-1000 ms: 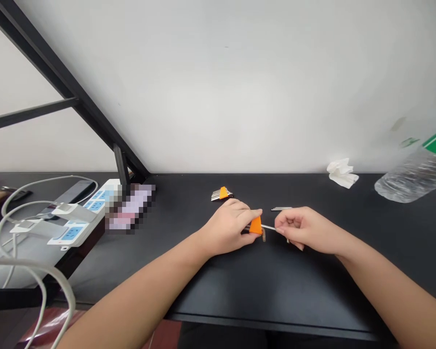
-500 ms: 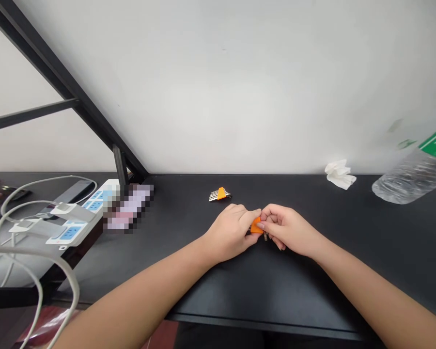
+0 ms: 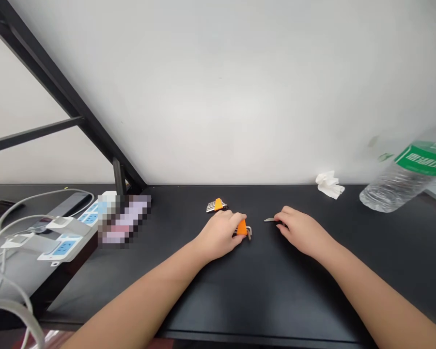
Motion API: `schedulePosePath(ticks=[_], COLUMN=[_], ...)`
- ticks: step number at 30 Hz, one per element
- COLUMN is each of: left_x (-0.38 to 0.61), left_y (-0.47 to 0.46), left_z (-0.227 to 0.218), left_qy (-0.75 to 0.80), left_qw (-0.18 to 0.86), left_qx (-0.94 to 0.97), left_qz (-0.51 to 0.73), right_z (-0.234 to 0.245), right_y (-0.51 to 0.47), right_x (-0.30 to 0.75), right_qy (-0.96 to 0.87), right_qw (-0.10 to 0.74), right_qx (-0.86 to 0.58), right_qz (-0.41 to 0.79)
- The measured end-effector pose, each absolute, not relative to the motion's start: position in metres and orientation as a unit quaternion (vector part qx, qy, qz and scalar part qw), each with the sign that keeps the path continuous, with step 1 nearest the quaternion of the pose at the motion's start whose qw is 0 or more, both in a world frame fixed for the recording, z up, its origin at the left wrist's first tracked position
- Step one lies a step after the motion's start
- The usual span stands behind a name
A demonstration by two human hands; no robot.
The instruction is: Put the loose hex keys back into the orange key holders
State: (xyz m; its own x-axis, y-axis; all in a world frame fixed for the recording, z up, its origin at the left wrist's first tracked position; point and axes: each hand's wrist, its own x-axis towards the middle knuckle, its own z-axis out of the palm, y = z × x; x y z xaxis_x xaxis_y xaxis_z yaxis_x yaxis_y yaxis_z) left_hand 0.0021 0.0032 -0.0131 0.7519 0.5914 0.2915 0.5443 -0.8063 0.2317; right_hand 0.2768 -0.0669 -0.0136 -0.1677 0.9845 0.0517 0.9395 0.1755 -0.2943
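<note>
Left grip is closed around a tapered orange plastic holder; thin silver metal rods are touched by the right grip, its closure unclear.

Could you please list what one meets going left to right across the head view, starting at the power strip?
Power strip, pixelated item, left hand, orange holder, metal rods, right hand, tissue, bottle.

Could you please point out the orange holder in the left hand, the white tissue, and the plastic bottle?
Orange holder [image 3: 241, 228]: head view, on its orange face.
White tissue [image 3: 329, 184]: head view, on its crumpled middle.
Plastic bottle [image 3: 399, 183]: head view, on its clear body.
</note>
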Motion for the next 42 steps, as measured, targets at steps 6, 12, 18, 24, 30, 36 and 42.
schedulePosePath(ticks=[6,12,18,24,30,36,42], left_x=[0.003,0.005,0.005,0.005,0.006,0.005,0.006], left_y=[0.000,-0.001,-0.004,-0.007,-0.008,-0.008,-0.010], left_z=[-0.015,-0.012,-0.011,-0.012,-0.011,-0.010,-0.009], left_qy=[0.286,0.290,0.261,0.228,0.207,0.182,0.153], left_qw=[0.067,0.060,0.062,0.087,0.091,0.061,0.029], left_qx=[0.938,0.939,0.937,0.929,0.923,0.929,0.939], left_qz=[0.185,0.177,0.225,0.280,0.312,0.316,0.306], right_z=[-0.012,-0.006,0.004,0.008,0.009,0.011,0.015], right_y=[-0.068,-0.076,-0.082,-0.085,-0.084,-0.084,-0.082], right_x=[0.268,0.258,0.247,0.241,0.245,0.246,0.248], right_qy=[-0.764,-0.761,-0.750,-0.722,-0.701,-0.653,-0.562], right_qw=[0.078,0.070,0.205,0.267,0.289,0.293,0.290], right_qx=[-0.639,-0.639,-0.568,-0.537,-0.532,-0.535,-0.550], right_qz=[0.050,0.088,0.271,0.345,0.376,0.449,0.546])
